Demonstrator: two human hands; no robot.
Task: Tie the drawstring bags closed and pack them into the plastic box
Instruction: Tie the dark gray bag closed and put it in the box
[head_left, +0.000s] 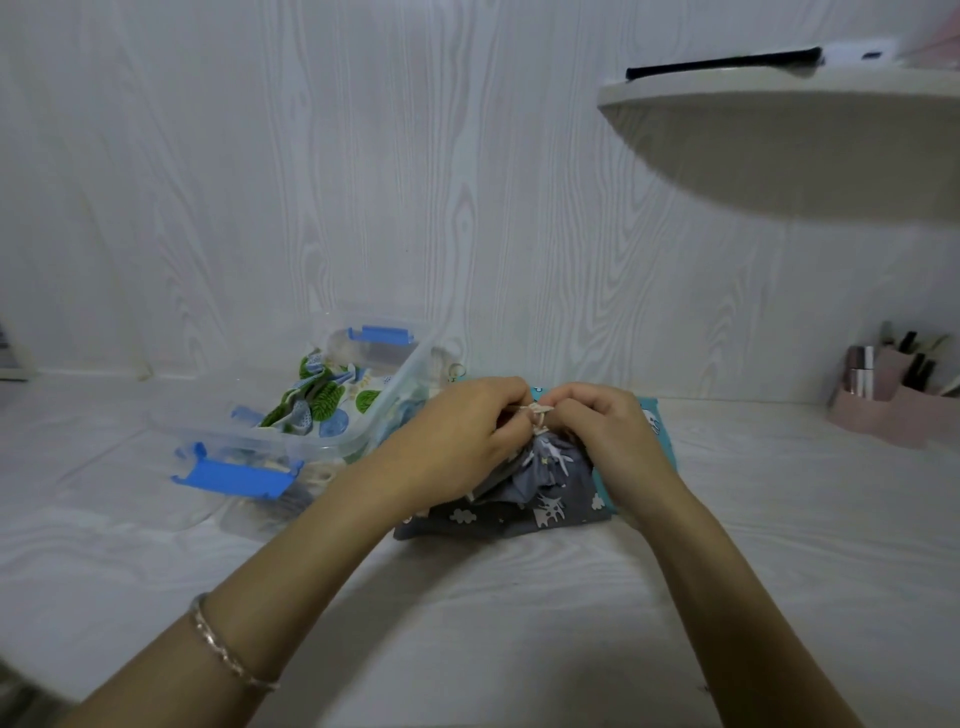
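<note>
1. The clear plastic box stands open on the left, with a leaf-print bag inside it. Our left forearm passes just beside its near right corner, so a careless swing toward the box could shove it along the table.
2. The grey cloud-print drawstring bag lies at the centre of the table, right of the box, its mouth gathered up toward the far side. If we ease the tension, we judge the gathers could spread and the mouth reopen.
3. A teal bag lies under the grey one, showing along its far right edge. Its fabric could get caught in the knot, tying the two bags together.
4. Our left hand and right hand meet over the bag's mouth, fingers curled and pinching the cord from each side. Uneven pulling could drag the bag sideways.
5. The pale cord is mostly hidden by our fingertips. We cannot tell whether a knot has formed. A slip here would leave it loose.
</note>
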